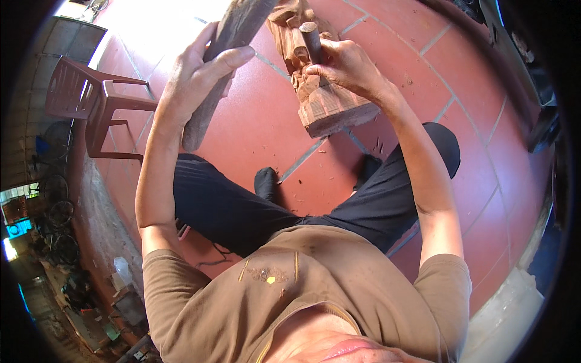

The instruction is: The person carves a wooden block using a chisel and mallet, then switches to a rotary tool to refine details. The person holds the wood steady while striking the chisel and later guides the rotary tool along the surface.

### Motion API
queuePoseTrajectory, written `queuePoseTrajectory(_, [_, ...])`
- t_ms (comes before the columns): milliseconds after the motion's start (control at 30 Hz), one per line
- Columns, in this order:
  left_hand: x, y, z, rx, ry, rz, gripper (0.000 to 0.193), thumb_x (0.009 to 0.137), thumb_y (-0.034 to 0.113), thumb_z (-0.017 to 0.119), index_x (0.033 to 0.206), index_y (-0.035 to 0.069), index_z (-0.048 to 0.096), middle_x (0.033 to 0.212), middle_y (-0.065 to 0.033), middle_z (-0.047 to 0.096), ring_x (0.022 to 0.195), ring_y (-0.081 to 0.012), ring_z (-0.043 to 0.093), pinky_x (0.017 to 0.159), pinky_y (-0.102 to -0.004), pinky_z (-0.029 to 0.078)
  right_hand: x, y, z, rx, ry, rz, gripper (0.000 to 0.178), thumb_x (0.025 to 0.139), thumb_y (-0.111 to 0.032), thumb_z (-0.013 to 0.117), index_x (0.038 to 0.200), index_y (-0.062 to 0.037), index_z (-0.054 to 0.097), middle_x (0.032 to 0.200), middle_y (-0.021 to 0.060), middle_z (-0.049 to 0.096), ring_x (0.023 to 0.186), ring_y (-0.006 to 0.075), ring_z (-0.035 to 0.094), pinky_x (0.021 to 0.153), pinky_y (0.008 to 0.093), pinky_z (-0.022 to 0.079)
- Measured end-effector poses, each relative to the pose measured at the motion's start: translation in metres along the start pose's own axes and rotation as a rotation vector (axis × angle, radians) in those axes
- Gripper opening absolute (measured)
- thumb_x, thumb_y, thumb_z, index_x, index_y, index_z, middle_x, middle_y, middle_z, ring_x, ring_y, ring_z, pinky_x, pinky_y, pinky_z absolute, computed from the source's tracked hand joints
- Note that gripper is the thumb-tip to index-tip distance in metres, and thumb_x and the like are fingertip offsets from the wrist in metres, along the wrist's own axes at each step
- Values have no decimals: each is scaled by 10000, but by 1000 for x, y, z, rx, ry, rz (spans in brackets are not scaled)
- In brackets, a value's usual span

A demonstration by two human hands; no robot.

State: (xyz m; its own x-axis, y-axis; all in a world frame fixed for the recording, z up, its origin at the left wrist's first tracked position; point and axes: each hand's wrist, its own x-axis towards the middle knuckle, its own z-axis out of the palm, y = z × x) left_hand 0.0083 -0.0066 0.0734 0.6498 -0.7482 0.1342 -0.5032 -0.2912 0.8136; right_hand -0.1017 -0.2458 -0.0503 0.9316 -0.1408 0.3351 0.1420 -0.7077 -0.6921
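My left hand (206, 75) is wrapped round a long, dark wooden club (206, 121), which slants up past the top edge of the view. In my right hand (351, 69) is a chisel (311, 42) with a dark handle and a pale, worn butt end pointing up. Its lower end is hidden by my fingers and the carving. Below that hand a reddish-brown wood carving (339, 112) lies on the floor between and beyond my feet, with folds and ridges cut into it. The club is apart from the chisel's butt.
Wood chips lie scattered on the red tiled floor (423, 78) around the carving. A brown plastic chair (100, 97) stands at the left. Bicycles and clutter (66, 290) line the far left side. A dark vehicle-like shape (538, 115) is at the right edge.
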Motion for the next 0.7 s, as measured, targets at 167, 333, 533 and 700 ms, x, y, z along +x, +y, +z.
queuePoseTrajectory(167, [-7, -4, -2, 34, 7, -16, 605, 814, 442, 762, 1203, 7, 602, 660, -42, 603, 550, -102, 590, 495, -250, 483, 3, -10, 1, 59, -45, 39, 244, 825, -258, 772, 970, -86, 678, 812, 78, 706, 758, 243, 674, 737, 391, 530])
queuePoseTrajectory(333, [-12, 0, -1, 24, 25, 43, 678, 827, 520, 719, 1244, 3, 582, 692, -56, 613, 588, -111, 601, 538, -252, 491, 4, -3, 7, 29, -14, -13, 250, 825, -275, 769, 961, -87, 675, 789, 77, 713, 742, 259, 684, 710, 392, 531])
queuePoseTrajectory(533, [-11, -18, 3, 294, -64, -5, 754, 834, 513, 711, 1293, -51, 510, 796, -119, 644, 707, -174, 627, 633, -296, 513, 9, -7, 9, -93, -78, -19, 267, 830, -226, 774, 972, -39, 647, 768, 95, 696, 702, 219, 654, 695, 362, 538])
queuePoseTrajectory(700, [-11, -12, -9, 0, 100, 43, 483, 863, 448, 713, 1095, 39, 604, 638, 1, 571, 529, -40, 532, 468, -196, 421, 7, -1, 12, -59, -42, -54, 258, 838, -191, 770, 992, -28, 643, 759, 100, 683, 673, 204, 636, 702, 363, 535])
